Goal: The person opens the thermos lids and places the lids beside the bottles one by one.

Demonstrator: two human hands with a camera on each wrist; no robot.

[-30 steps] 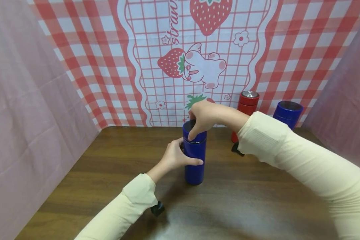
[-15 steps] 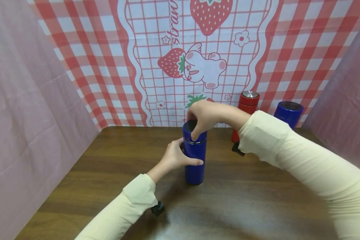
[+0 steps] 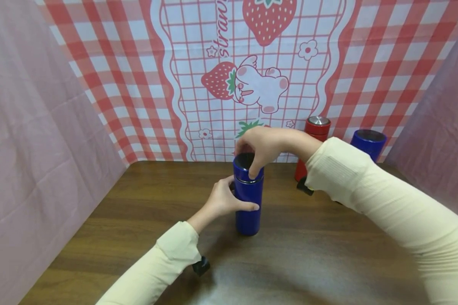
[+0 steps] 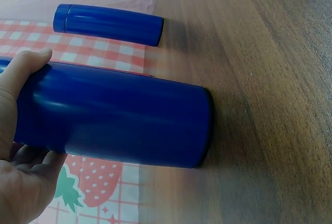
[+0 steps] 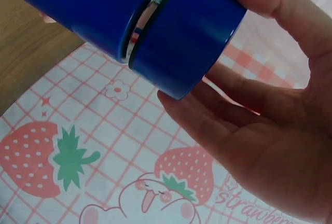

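A blue thermos point(image 3: 248, 222) stands upright on the wooden table. My left hand point(image 3: 222, 198) grips its body, thumb across the front and fingers behind it. From above, my right hand point(image 3: 266, 146) holds the blue lid point(image 3: 240, 170), with the thumb on the near side and fingertips on the far side. In the right wrist view a shiny silver ring point(image 5: 147, 19) shows between the lid and the body, and the palm is apart from the lid's top. The thermos base point(image 4: 210, 125) is at the tabletop in the left wrist view.
Behind my right arm stand a red thermos point(image 3: 317, 127) with a silver-topped lid and a second blue thermos point(image 3: 368, 142). A strawberry-print checked cloth point(image 3: 137, 84) hangs at the back. Pink cloths point(image 3: 30, 148) close off both sides of the wooden table point(image 3: 309, 254).
On the lid, my right thumb has slid rightward along the near side while the far fingers have shifted left, a counterclockwise turn seen from above. The left hand and thermos body stay in place.
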